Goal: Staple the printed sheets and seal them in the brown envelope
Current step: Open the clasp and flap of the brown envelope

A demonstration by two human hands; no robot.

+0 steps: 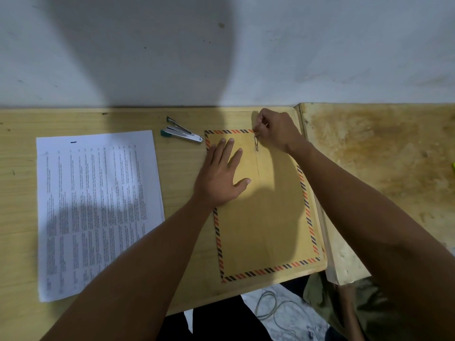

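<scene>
A brown envelope (268,217) with a red-and-black striped border lies flat on the right part of the wooden table (182,183). My left hand (221,178) presses flat on its upper left area, fingers straight. My right hand (275,130) is at the envelope's top edge, its fingers pinching the metal clasp (256,143) there. The printed sheets (96,207) lie in a stack on the left of the table, apart from the envelope. A silver stapler (182,134) with a teal end lies between the sheets and the envelope near the table's back edge.
A white wall (221,45) rises right behind the table. A second, stained wooden surface (384,153) adjoins on the right. Below the table's front edge a cable (273,308) lies on the floor.
</scene>
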